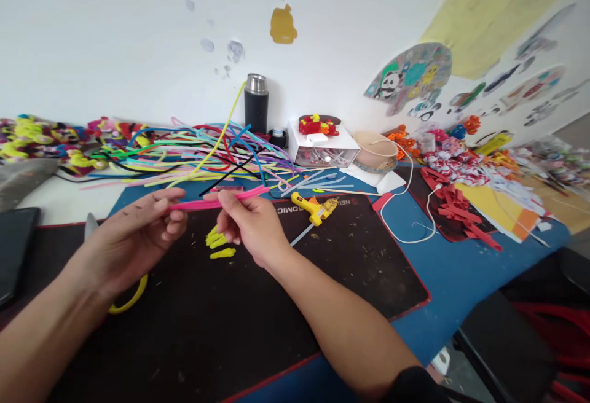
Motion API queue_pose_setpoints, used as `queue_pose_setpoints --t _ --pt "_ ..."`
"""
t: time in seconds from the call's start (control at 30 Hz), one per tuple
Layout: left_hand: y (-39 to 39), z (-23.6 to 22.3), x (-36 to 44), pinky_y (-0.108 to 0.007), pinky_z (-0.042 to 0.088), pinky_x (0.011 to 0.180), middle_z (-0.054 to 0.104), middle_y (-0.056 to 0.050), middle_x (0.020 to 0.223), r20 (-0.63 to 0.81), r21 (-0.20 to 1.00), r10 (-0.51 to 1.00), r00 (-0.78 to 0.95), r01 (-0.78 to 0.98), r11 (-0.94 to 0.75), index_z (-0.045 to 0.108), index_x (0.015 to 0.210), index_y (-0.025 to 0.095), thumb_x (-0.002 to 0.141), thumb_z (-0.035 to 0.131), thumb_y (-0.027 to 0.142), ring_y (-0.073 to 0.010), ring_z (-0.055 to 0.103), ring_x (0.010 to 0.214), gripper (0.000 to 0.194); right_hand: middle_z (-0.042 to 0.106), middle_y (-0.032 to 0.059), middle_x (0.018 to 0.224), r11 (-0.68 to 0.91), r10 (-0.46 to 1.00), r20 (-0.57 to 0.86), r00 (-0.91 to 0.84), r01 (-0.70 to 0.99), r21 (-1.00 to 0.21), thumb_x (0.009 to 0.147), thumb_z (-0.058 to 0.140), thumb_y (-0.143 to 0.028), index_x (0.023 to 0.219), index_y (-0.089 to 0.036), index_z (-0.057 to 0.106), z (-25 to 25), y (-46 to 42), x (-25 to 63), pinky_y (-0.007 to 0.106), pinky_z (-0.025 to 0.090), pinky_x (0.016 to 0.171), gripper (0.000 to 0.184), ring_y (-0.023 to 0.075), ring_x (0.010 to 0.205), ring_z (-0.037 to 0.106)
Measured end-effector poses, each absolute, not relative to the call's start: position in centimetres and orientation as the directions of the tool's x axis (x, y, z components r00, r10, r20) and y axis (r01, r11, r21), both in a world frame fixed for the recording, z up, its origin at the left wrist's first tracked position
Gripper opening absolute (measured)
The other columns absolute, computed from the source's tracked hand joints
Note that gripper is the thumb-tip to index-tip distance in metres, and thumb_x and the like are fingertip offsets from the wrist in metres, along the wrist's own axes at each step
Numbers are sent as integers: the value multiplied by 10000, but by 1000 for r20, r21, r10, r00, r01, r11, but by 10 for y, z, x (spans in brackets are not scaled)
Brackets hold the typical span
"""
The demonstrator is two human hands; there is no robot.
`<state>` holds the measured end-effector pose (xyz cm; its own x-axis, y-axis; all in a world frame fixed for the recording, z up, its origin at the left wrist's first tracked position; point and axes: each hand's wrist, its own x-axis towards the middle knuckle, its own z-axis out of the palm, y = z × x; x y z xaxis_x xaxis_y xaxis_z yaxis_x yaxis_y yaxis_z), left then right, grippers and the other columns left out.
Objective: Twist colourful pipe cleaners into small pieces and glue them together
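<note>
A fuzzy bright-pink pipe cleaner [216,203], doubled into a straight slender strip, lies level above the black worktop mat [258,305], pinched by left hand [147,225] and right hand [251,225].

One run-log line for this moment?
hands: left, right both grip pink pipe cleaner | above black mat | glue gun idle

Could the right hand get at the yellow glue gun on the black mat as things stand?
Probably yes: the glue gun lies in the open just beyond the right hand, nothing between them. But its fingers pinch the pink pipe cleaner, which must be released first.
</note>
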<state>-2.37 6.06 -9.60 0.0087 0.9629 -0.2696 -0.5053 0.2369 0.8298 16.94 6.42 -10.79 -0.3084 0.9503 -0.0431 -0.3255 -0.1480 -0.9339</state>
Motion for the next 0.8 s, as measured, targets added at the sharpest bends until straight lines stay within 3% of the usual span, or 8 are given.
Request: queue_pose_setpoints --t 0.17,0.3,0.5,0.7,0.8 --pt "58 -89 -14 -159 589 504 694 -25 662 -250 762 967 44 -608 225 826 875 117 514 936 64 -105 614 561 381 600 -31 620 -161 946 -47 -320 -339 -927 915 683 -645 1076 -200 813 -110 64 168 233 293 443 490 82 467 464" --pt "58 -94 -12 -151 584 501 685 -13 622 -239 771 966 94 -586 248 834 884 113 438 1062 214 -93 596 532 512 602 -34 614 -192 935 -70 -347 -332 -924 910 685 -648 1053 -193 805 -109 59 164 233 293 450 492 83 466 464" --pt "57 -106 -13 -184 617 567 759 -67 680 -245 828 966 83 -501 253 844 817 121 421 1088 330 -128 659 572 510 600 -20 595 -204 937 -99 -334 -296 -933 873 696 -694 766 -173 740 -109 57 160 241 310 460 533 84 469 464" --pt "58 -100 -10 -159 590 502 740 -53 639 -262 814 964 38 -528 242 825 736 111 422 1080 277 -115 648 525 437 595 -42 605 -202 934 -86 -347 -313 -928 859 714 -680 1052 -185 797 -102 57 163 237 307 457 538 82 465 456" --pt "60 -96 -9 -159 577 471 717 -48 617 -343 765 939 20 -575 291 808 738 103 658 942 144 -118 653 509 161 598 -44 620 -192 938 -81 -337 -310 -931 880 707 -653 1112 -188 798 -98 57 164 234 311 457 528 76 467 461"
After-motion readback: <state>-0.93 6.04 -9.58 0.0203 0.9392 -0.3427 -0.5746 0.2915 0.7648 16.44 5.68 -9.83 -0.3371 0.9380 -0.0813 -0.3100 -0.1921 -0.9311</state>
